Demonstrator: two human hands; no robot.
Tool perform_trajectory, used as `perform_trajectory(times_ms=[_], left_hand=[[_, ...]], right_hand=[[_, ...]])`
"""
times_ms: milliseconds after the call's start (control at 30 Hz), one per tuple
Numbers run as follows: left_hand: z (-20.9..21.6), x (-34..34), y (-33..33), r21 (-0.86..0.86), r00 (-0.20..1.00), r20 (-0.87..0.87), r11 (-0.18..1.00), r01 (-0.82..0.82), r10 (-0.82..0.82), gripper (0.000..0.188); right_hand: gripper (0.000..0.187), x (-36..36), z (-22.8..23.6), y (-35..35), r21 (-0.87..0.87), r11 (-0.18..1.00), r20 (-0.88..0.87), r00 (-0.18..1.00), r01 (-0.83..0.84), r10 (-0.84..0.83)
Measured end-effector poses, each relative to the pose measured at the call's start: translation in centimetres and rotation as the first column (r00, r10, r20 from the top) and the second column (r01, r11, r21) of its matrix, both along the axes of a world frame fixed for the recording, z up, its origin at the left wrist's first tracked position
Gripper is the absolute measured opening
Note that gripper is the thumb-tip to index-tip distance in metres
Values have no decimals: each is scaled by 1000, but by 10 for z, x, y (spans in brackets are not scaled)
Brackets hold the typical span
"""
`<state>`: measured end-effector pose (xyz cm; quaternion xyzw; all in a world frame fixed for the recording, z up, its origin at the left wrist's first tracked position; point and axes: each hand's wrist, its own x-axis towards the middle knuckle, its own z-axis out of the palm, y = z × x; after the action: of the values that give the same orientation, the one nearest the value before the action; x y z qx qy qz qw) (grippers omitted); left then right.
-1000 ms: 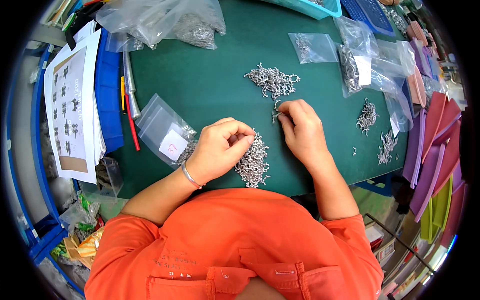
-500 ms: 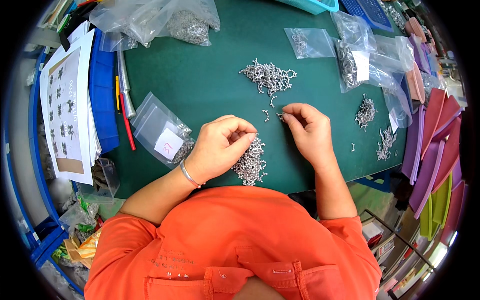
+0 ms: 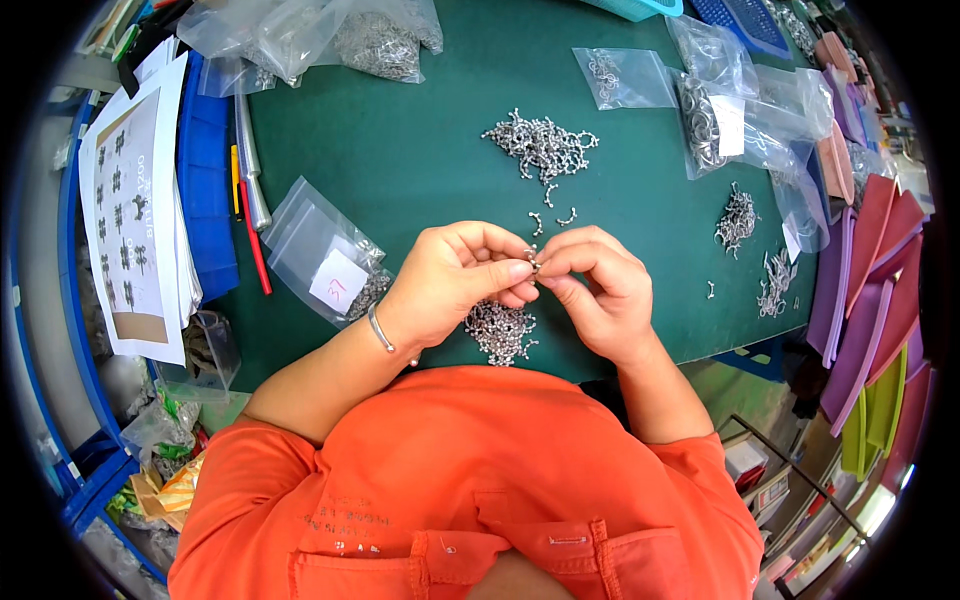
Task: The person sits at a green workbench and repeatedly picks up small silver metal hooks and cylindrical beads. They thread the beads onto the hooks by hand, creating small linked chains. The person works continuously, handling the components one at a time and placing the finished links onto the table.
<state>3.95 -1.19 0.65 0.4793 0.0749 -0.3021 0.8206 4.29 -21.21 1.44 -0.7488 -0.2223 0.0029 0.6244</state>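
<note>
My left hand (image 3: 455, 275) and my right hand (image 3: 605, 290) meet at the fingertips over the green table. Pinched between them is a small silvery metal piece (image 3: 535, 262), mostly covered by the fingers. Just beneath the left fingers lies a heap of small silvery metal pieces (image 3: 500, 337). Beyond both hands sits another heap of curved, knobbed metal links (image 3: 543, 145). Two loose links, one nearer the left (image 3: 537, 222) and one to its right (image 3: 567, 215), rest between that heap and my fingertips.
Left of my forearm lie clear bags with a paper label (image 3: 338, 282), a red pen (image 3: 256, 245) and a blue bin (image 3: 208, 190). Filled plastic bags (image 3: 380, 45) lie at the far left. More bags (image 3: 705, 120) and two small metal heaps (image 3: 737, 218) are on the right.
My right hand has come left and nearer, away from the loose link by its fingertips. It now meets my left hand, which has shifted slightly right, at the small metal piece.
</note>
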Motion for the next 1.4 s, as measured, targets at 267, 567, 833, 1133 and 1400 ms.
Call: perform_trajectory(times_ms=[267,567,833,1133,1400], left_hand=[[2,-3,1,-46,999,40,999,-21,23,20],[0,-3,3,-33,998,-2,998,-60,60,16],[1,-6,3,-25,998,55,999,-43,44,14],[0,-11,2,20,971,220,995,-96,89,9],[2,-9,17,700,792,448,714,-22,-415,15]], right_hand=[[15,6,5,-6,-143,987,111,990,-72,88],[12,1,8,3,-179,983,57,997,-36,47],[10,0,11,-1,-190,981,61,997,-29,41],[14,24,-9,-20,-535,806,235,961,255,-148],[15,29,-11,-26,-535,819,169,976,207,-137]])
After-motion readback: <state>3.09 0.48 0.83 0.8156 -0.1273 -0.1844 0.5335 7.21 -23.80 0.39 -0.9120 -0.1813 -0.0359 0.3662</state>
